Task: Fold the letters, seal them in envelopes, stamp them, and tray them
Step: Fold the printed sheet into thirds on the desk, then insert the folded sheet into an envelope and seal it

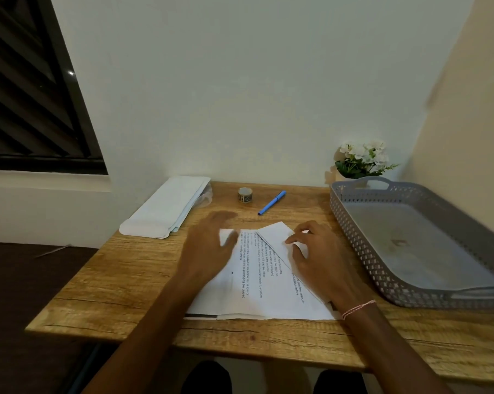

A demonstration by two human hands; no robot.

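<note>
both hands on a part-folded letter

two bare forearms reach in from the near edge of the wooden table point(120, 297) to the printed letter point(257, 291), which lies flat in the middle with its far right corner folded over on a slant. the right hand point(316, 260), a thread band point(358, 307) at its wrist, sits on the letter's right side, fingers bent, tips seemingly pressing the folded flap. the left hand point(208, 245), blurred, is over the letter's far left corner, fingers spread and holding nothing. beyond the letter lie a blue pen point(272, 202) and a small roll point(245, 196). far left of it, stacked envelopes point(166, 206). right of it, a grey tray point(353, 237), white flowers point(359, 159) behind.
</note>
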